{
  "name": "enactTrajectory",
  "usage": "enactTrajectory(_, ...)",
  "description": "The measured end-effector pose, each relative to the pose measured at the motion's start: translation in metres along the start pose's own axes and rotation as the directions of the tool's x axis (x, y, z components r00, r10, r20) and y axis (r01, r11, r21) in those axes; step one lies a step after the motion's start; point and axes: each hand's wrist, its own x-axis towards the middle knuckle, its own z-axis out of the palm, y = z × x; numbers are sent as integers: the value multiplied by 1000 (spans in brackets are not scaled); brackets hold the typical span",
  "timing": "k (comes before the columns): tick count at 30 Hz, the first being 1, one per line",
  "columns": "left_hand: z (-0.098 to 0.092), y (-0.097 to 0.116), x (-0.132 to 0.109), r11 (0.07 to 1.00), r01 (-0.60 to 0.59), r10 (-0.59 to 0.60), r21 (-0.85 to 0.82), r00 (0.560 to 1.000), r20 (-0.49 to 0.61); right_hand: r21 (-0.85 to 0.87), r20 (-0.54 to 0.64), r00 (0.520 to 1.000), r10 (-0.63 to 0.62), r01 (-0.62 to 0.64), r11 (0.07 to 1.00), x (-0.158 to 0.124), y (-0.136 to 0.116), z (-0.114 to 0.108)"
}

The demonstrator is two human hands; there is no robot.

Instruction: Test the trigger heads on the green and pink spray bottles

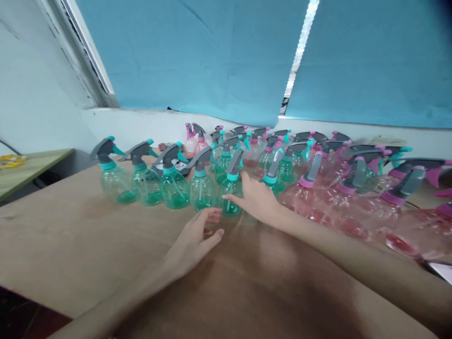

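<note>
A row of clear green spray bottles with grey triggers and teal collars stands on a brown table (70, 245). My right hand (257, 200) reaches forward and touches the rightmost green bottle of the front row (231, 190) with its fingers; whether it grips the bottle I cannot tell. Just in front of that bottle, my left hand (197, 238) hovers low over the table with fingers loosely spread and nothing in it. Further green bottles (173, 186) stand to the left in the row.
Several pink spray bottles (353, 188) with grey and pink triggers crowd the right half of the table, blurred. More green and pink bottles stand behind. A white wall ledge and blue curtains lie beyond. A second table (31, 167) stands at far left.
</note>
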Motion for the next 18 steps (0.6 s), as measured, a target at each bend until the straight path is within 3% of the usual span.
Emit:
enactTrajectory(6, 7, -2, 16, 999, 7, -8, -36, 1000, -12, 30, -18, 1000, -14, 14, 999, -5, 1, 1)
enactTrajectory(10, 9, -6, 23, 999, -7, 7, -33, 1000, -22, 80, -64, 997, -34, 39, 996, -22, 9, -20)
enactTrajectory(15, 10, -7, 26, 999, -40, 40, -26, 999, 1, 198, -106, 994, -12, 33, 980, -54, 44, -54)
enactTrajectory(18, 12, 1, 30, 998, -45, 47, -31, 998, 42, 160, -180, 983, 20, 9, 987, -67, 68, -57)
